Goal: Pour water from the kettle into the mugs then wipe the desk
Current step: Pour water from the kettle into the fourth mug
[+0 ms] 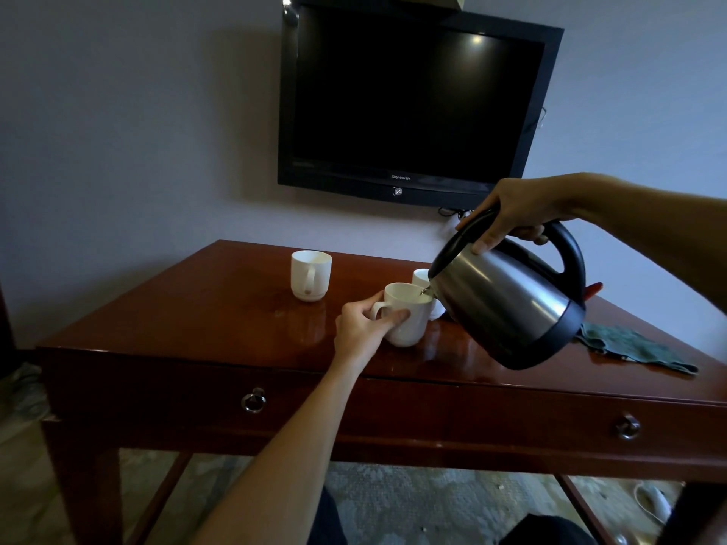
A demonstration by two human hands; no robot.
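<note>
My right hand [515, 216] grips the black handle of a steel kettle [507, 304], tilted left and down above the desk. Its spout sits over the rim of a white mug [409, 320], and water runs into it. My left hand [364, 322] holds that mug by its handle and side as it stands on the red-brown desk [220, 308]. A second white mug [310, 275] stands upright farther back on the left. A third white mug [421, 277] is mostly hidden behind the kettle. A dark green cloth [629, 346] lies on the desk's right side.
A black television [409, 100] hangs on the wall above the desk's far edge, with cables below it. The desk front has drawers with ring pulls [253, 401]. Wet patches shine on the desk near the mugs. Patterned carpet lies under the desk.
</note>
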